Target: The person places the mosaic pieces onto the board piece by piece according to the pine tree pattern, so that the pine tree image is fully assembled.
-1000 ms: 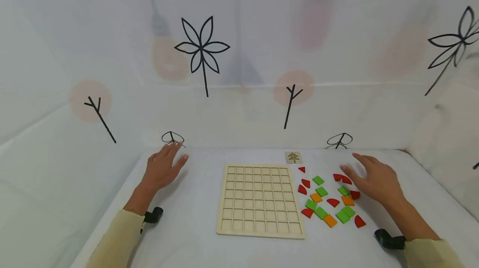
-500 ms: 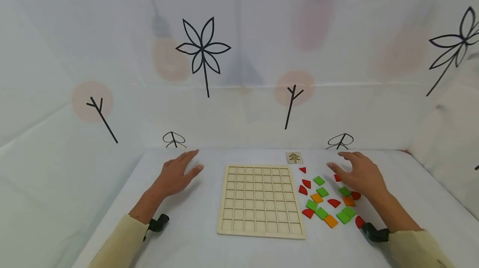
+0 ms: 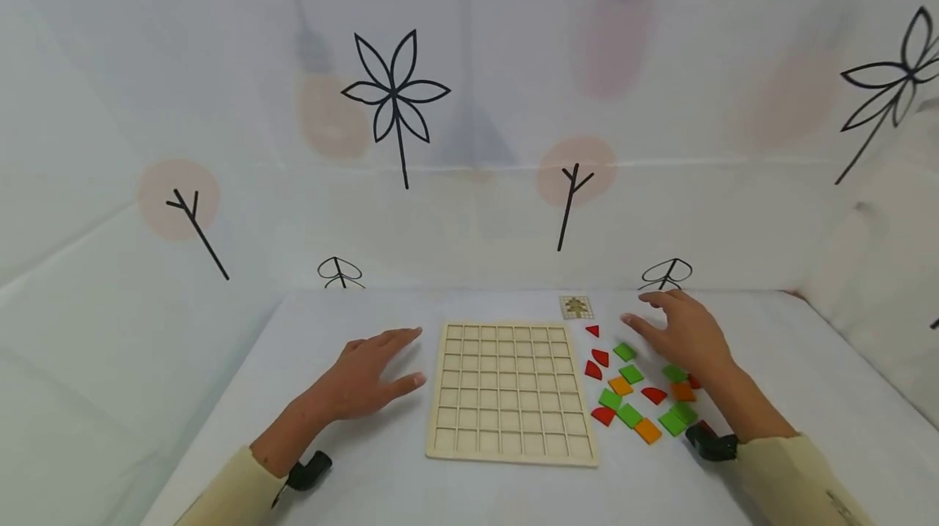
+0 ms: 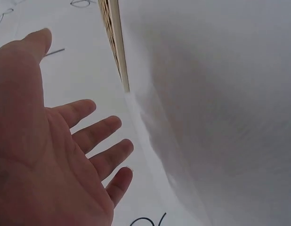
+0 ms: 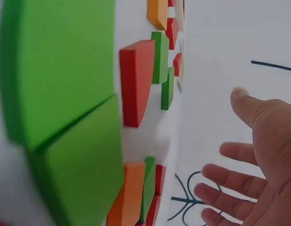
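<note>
My left hand [image 3: 363,379] hovers just left of the wooden grid board [image 3: 513,395], fingers spread and holding nothing. The board's shallow square cells hold no pieces. Over the far part of a group of flat coloured pieces is my right hand [image 3: 685,330], its fingers extended and apart from the thumb. Green squares [image 3: 629,416], orange squares [image 3: 648,430] and red rounded pieces [image 3: 654,395] lie scattered right of the board. In the right wrist view, a red piece [image 5: 136,82] and green squares [image 5: 70,66] stand large below the hand. Some pieces are hidden under my right forearm.
A small card with a tree pattern [image 3: 575,307] lies beyond the board's far right corner. White cloth [image 3: 381,469] covers the table. Behind it rises a white curtain [image 3: 469,224] with black plant drawings. Black wrist cameras [image 3: 711,444] sit under both wrists.
My left hand has come right and nearer to me, up to the board's left side. My right hand has shifted left over the pieces. The board and pieces have stayed put.
</note>
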